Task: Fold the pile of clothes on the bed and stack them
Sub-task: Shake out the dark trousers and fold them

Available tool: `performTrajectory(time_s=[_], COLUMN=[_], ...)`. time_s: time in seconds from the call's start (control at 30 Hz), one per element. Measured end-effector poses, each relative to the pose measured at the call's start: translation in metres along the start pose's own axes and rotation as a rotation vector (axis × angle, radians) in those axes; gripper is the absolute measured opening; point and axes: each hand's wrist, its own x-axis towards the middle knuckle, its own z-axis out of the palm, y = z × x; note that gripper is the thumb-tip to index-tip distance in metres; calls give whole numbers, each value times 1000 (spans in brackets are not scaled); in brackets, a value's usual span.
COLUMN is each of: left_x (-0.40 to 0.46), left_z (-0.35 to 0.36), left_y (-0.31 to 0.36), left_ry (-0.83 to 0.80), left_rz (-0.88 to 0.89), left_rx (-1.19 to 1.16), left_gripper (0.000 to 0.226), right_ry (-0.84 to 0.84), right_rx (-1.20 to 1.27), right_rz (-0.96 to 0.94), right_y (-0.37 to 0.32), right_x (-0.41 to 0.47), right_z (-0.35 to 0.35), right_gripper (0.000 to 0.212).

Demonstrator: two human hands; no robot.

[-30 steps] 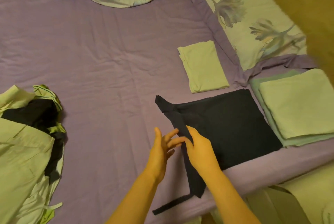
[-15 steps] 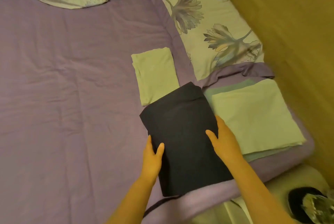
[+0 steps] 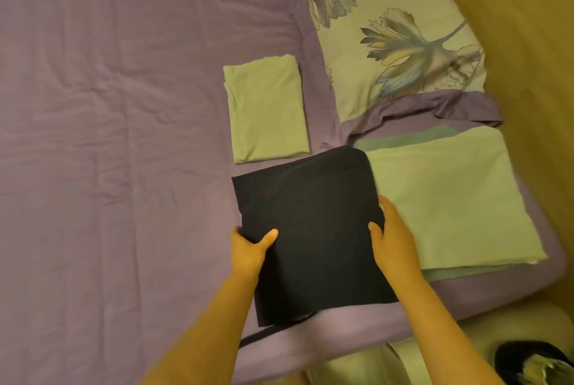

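Head view, smooth rectangular dark folded cloth (image 3: 310, 229), wrinkled sheet (image 3: 108, 136)

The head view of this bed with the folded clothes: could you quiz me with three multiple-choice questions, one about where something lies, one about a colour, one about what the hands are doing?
1. Where does the small folded green cloth lie?
A. just beyond the dark cloth
B. on the floral pillow
C. under the right hand

2. What colour is the cloth between the hands?
A. white
B. red
C. dark navy, nearly black

3. How do the hands meet that cloth?
A. both hover well above it
B. each grips one side edge
C. only the right one touches it

Answers:
1 A: it sits on the purple sheet, past the dark cloth's far edge.
2 C: it looks almost black.
3 B: the left hand and right hand each hold a side.
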Motion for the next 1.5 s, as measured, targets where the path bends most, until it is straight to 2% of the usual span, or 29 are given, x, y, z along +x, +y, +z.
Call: performTrajectory(time_s=[0.1,0.17,0.3,0.47,0.63,0.73,0.8,0.87,0.93,1.1,1.33,1.5], left_x=[1,1,1,12,18,14,12,12,8,-19,-73,-106], left_z=[-8,-16,-49,-96,-112,-111,-116,-123,-130,-144,-151,-129], left_y=[-1,-2,-8,-24,-44,-48,-47,-42,-34,-4,45,71], left_ry=[-23,-5,56,121,-1,-76,-97,-127,-156,-217,-430,-538], left_rz=[-29,3,45,61,-15,-18,-60,-63,-19,80,219,212], left_rx=[6,12,18,11,-15,-80,-130,-150,-144,-122,-65,5], left_gripper=[61,56,53,49,59,66,71,64,56,52,53,47], right_ry=[-5,-10,-52,-237,-256,-250,-250,-329,-385,-267,-98,-36], right_rx=[-23,-28,2,116,-15,236,505,645,668,720,725,675], right_rz=[-34,-44,-43,16,-7,80,269,438,458,341,197,142], right_y=[-2,-4,-8,-4,0,1,1,0,-5,-27,-55,-57], right_x=[-1,-4,-14,-23,-24,-26,-24,-21,-26,-52,-91,-106], right_z=[8,16,40,80,114,118,112,104,97,71,2,-64], right_gripper=[54,54,56,58,62,68,71,63,49,50,51,48])
